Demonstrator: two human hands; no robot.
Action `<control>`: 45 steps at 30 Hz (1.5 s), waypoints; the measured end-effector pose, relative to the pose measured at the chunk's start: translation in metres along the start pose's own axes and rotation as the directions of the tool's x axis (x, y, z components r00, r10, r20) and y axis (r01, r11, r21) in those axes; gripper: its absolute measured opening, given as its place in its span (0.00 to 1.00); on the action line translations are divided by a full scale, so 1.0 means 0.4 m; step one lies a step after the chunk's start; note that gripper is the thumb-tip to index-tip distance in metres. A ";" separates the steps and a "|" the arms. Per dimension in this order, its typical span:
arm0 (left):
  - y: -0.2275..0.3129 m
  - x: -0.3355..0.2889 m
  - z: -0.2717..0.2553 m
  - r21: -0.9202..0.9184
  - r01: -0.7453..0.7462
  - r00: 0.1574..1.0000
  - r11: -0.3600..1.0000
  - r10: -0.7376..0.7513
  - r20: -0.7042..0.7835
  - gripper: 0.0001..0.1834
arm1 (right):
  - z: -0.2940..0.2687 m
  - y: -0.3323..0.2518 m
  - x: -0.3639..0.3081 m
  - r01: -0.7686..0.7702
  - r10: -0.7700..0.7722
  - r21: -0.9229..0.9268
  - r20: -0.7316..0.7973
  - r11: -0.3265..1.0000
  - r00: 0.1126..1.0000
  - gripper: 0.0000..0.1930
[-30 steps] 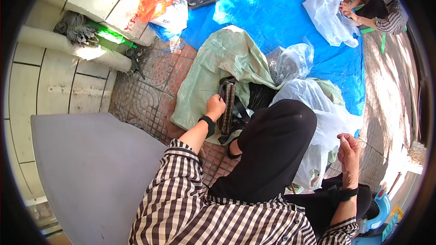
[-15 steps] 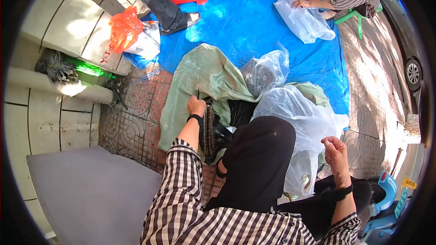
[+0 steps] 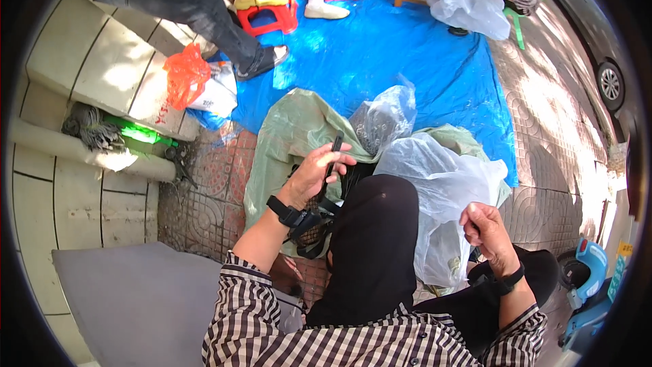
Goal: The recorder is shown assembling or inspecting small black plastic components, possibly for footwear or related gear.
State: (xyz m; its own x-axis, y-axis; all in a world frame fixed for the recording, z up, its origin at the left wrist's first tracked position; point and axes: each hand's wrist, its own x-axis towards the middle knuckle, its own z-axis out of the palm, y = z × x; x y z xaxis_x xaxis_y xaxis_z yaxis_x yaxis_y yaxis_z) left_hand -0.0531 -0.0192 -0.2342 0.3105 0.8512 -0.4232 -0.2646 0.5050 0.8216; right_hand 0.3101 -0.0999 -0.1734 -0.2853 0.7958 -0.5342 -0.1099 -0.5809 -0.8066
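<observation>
My left hand point(image 3: 314, 171) is raised in front of my left knee and holds a thin black strip point(image 3: 337, 141) that stands up between its fingers. Behind and below it lie a pale green woven sack point(image 3: 278, 137) and black straps point(image 3: 309, 228), partly hidden by my arm. To the right, my right hand point(image 3: 485, 225) is closed beside a clear white plastic bag point(image 3: 435, 177); what its fingers pinch, if anything, I cannot make out. A second clear bag point(image 3: 387, 119) holding many small dark pieces sits behind the sack's edge.
A blue tarp point(image 3: 326, 47) spreads ahead. On it are a red stool point(image 3: 272, 19) and a person's shoe point(image 3: 268, 60); another person handles a white bag point(image 3: 468, 3). A grey board point(image 3: 136, 299) lies at lower left, a blue scooter point(image 3: 587, 275) at right.
My left hand has come up and right from the straps with the black strip. My right hand has shifted slightly left. The person at far right has lifted the white bag.
</observation>
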 end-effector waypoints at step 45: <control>0.019 -0.059 0.602 0.044 0.109 0.850 0.993 -0.116 0.515 0.04 | -0.008 -0.066 -0.171 0.639 -0.834 -0.697 0.108 0.325 0.541 0.15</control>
State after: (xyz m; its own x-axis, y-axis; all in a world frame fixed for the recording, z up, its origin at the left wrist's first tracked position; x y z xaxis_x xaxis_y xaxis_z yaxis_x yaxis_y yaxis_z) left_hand 0.1575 -0.0699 -0.1258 0.7643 0.5909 -0.2583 -0.1890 0.5882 0.7863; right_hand 0.3354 -0.1385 -0.1161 -0.1653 0.8966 0.4109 0.4455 0.4396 -0.7799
